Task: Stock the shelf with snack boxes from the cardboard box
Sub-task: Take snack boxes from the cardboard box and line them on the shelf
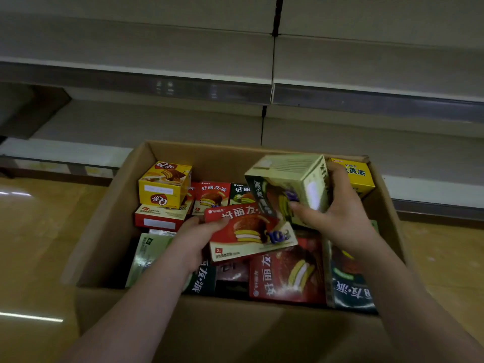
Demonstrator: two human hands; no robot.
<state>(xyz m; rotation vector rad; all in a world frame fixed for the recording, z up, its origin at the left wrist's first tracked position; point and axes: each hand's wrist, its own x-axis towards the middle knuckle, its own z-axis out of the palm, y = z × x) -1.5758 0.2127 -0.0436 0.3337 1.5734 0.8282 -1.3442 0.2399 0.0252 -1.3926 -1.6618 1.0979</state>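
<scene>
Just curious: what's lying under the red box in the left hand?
Under the red box held by the left hand, more snack boxes lie in the cardboard box: a dark red one and a dark green one. The rest is covered.

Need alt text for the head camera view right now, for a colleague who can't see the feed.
Over an open cardboard box of snack boxes, the left hand grips a red snack box and the right hand grips a green snack box, both lifted above the rest. Behind the box run store shelves, with no stock on the parts in view.
</scene>
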